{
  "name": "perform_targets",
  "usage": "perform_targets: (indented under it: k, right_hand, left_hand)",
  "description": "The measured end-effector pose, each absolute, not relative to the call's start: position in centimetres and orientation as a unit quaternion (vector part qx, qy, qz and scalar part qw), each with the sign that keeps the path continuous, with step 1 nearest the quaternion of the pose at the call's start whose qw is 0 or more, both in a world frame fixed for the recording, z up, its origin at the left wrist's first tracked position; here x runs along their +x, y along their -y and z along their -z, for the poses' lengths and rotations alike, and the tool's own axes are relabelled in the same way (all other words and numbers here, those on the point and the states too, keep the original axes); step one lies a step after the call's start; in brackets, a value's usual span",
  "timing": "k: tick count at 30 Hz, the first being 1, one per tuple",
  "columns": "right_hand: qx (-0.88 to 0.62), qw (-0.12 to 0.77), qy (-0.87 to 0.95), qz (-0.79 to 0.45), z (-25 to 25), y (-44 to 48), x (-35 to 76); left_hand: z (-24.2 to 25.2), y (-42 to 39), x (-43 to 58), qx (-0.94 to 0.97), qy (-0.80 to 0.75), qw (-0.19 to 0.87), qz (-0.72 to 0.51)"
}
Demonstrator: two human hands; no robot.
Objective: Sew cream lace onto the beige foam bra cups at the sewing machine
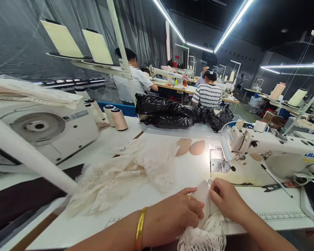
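My left hand (176, 213), with a gold bangle and a ring, bends over a white fabric piece (202, 193). Its fingers curl onto the cloth; the thumb is hidden. White fringed lace (205, 233) hangs from that piece at the table's front edge. My right hand (227, 198) is closed in a pinch on the fabric's far right edge, where a small shiny bit shows that I cannot make out. Just beyond is the sewing machine (279, 150), its lamp lighting the needle plate (219, 165). A heap of cream lace (115, 177) lies left of my hands.
Two beige cup-shaped pieces (197, 147) lie left of the needle plate. Black plastic bags (167, 111) line the table's back. Thread cones (119, 119) and another machine (42, 129) stand left. Tweezers (274, 187) lie right. Several people sit beyond.
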State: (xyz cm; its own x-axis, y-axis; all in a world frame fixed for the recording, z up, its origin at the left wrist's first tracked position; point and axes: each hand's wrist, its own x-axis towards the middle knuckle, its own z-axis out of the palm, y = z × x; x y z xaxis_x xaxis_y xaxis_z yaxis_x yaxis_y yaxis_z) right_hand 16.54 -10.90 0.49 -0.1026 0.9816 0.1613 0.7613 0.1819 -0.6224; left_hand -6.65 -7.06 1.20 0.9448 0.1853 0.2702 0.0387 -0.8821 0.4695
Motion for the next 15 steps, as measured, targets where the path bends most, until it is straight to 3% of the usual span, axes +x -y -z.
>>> perform_targets:
  k: [5,9,12,15]
  right_hand:
    - [-0.586,0.346,0.71,-0.181,-1.2,11.9,16.9]
    - [-0.493,0.367,0.744,-0.263,-1.5,12.9,16.2]
    - [-0.505,0.298,0.797,-0.145,-1.0,12.1,17.8]
    - [-0.568,0.286,0.772,-0.018,-0.6,10.9,21.2]
  left_hand:
    - [-1.1,7.1,-7.2,0.952,-0.053,0.245,-0.173]
    - [-1.9,7.4,-6.8,0.952,-0.044,0.245,-0.176]
    - [-2.6,6.8,-7.1,0.957,-0.053,0.237,-0.156]
    - [-2.9,5.3,-8.6,0.961,-0.098,0.195,-0.167]
